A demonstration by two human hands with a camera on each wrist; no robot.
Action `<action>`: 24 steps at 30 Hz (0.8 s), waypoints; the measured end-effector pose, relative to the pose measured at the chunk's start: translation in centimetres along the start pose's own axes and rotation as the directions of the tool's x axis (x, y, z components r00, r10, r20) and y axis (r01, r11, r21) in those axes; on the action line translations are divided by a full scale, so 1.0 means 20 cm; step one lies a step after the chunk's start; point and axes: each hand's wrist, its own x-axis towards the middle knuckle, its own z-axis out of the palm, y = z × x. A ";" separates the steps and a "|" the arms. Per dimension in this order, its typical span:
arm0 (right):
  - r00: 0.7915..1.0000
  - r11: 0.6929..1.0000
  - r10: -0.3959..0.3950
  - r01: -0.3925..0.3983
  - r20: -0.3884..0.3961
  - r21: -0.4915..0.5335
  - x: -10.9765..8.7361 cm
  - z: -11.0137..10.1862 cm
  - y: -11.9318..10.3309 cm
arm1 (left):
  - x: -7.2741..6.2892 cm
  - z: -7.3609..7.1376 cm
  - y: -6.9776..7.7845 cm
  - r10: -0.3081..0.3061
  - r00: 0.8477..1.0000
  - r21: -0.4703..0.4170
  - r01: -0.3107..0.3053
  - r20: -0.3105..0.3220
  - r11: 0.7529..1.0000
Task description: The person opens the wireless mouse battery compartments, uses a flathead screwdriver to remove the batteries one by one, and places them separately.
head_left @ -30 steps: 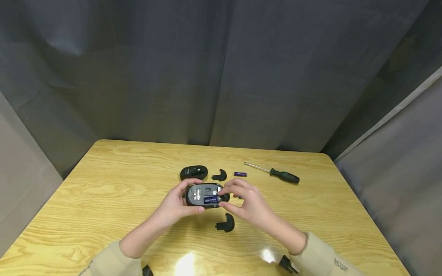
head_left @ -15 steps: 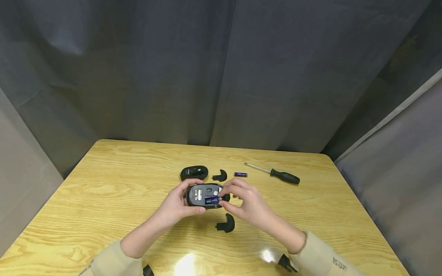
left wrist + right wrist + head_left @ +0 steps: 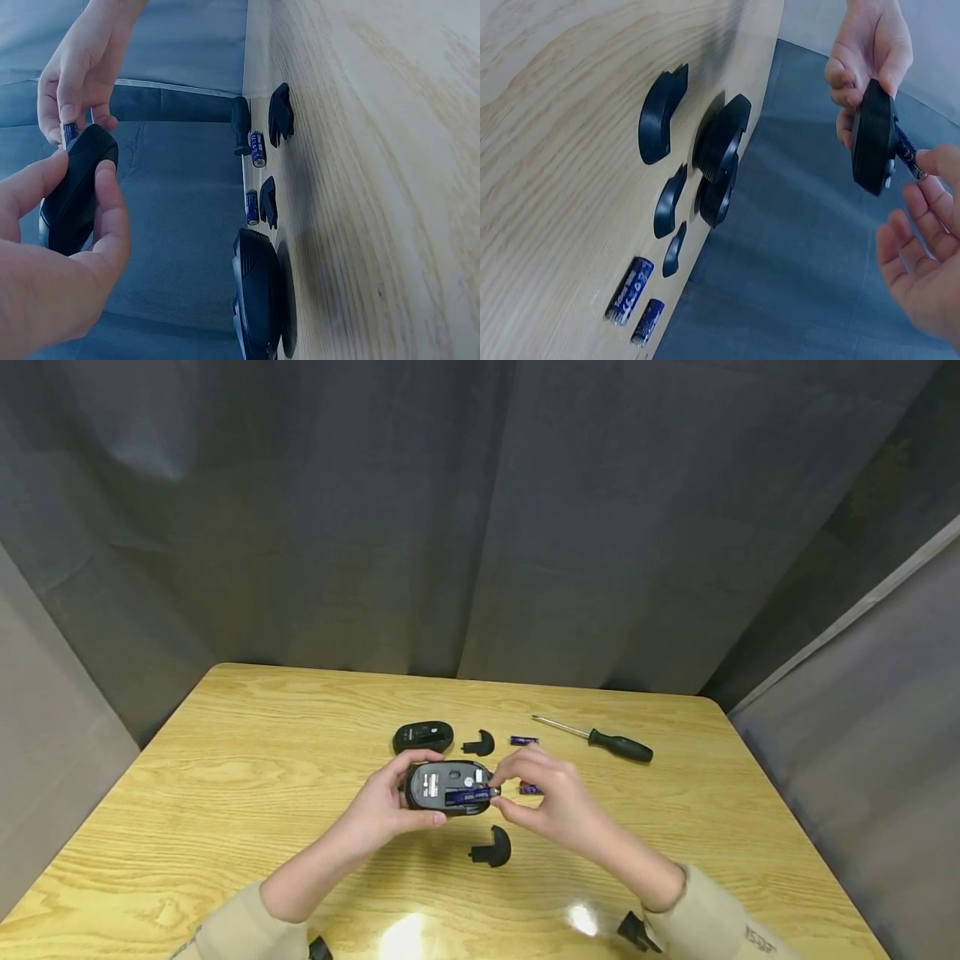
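My left hand (image 3: 390, 797) grips a black wireless mouse (image 3: 431, 777) by its sides, its grey underside turned up and its battery slot uncovered. With thumb and fingertips, my right hand (image 3: 551, 797) pinches the outer end of a purple-blue battery (image 3: 474, 796). That end sticks out past the mouse's right edge, while the other end is still over the slot. In the right wrist view the battery (image 3: 907, 154) stands tilted away from the mouse (image 3: 875, 139). Two similar batteries, one (image 3: 524, 741) farther back and one (image 3: 531, 790) beside my right hand, lie on the table.
Behind the held mouse, another upturned black mouse (image 3: 422, 737) lies on the wooden table (image 3: 300, 735). Black curved covers lie behind (image 3: 480, 743) and in front (image 3: 491, 847) of the held mouse. A screwdriver (image 3: 618, 746) lies at the back right.
My right hand has moved slightly right, drawing the battery's end up and out past the mouse's edge. The battery lying beside that hand now shows more. My left hand stays nearly still.
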 end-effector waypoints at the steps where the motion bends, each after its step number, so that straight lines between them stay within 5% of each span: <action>1: 1.000 1.000 -0.003 0.003 -0.003 0.000 0.00 -0.01 0.00 | 0.00 0.00 0.00 -0.002 1.000 -0.002 0.002 -0.001 1.000; 8: 0.999 0.999 -0.027 0.026 -0.032 -0.033 -0.03 -0.06 0.03 | -0.02 -0.01 -0.01 -0.003 1.000 0.006 0.003 -0.006 1.000; 24: 0.996 0.996 0.077 -0.079 -0.048 -0.046 -0.20 -0.12 0.12 | -0.05 -0.07 -0.09 -0.025 0.998 0.143 0.033 -0.061 0.989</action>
